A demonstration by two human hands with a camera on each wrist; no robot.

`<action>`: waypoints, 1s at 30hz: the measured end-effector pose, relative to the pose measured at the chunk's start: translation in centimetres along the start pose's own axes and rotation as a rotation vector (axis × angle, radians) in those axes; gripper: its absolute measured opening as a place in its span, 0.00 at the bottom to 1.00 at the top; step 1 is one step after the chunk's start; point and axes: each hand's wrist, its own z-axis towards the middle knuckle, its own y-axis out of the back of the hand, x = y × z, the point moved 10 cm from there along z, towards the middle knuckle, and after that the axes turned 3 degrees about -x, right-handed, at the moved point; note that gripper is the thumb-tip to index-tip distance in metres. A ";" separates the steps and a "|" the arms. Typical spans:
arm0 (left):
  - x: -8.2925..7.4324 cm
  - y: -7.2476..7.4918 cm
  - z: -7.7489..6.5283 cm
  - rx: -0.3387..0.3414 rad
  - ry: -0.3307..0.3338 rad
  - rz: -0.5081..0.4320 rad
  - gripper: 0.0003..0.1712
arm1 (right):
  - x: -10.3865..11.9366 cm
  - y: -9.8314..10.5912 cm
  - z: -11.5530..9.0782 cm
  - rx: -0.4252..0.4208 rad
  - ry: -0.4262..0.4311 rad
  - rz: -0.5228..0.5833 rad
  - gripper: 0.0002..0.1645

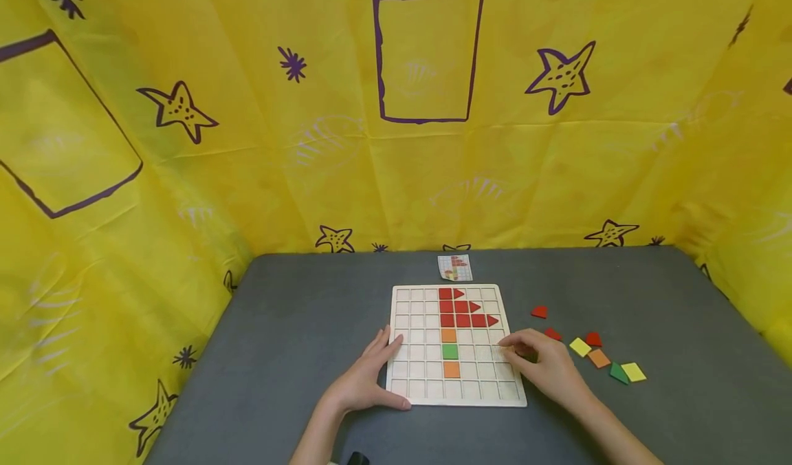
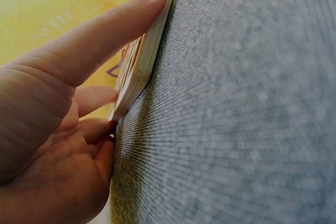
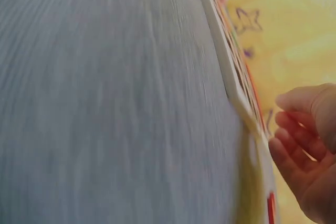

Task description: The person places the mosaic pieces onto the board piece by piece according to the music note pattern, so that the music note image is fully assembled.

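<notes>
A pale grid board (image 1: 417, 369) lies on the grey table. Red square and pointed tiles (image 1: 463, 320) fill parts of its top three rows, with an orange tile (image 1: 448, 336), a green tile (image 1: 449, 351) and another orange tile (image 1: 452, 369) in a column beneath. My left hand (image 1: 365, 375) rests around the near left corner, its straight thumb (image 2: 121, 30) on the near edge and its fingers at the left edge. Over the board's right edge hovers my right hand (image 1: 544, 365), thumb and fingers loosely bent; the right wrist view shows no tile between them.
Right of the board lie loose tiles: several red ones (image 1: 540, 311), yellow ones (image 1: 634, 372), an orange one (image 1: 599, 358) and a green one (image 1: 618, 373). Behind it is a small pattern card (image 1: 454, 267). A yellow cloth (image 1: 408, 190) with drawn starfish encloses the table.
</notes>
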 end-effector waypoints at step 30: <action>-0.1 0.0 0.0 0.000 -0.003 -0.005 0.65 | -5.9 5.7 0.7 -0.114 -0.047 -0.278 0.14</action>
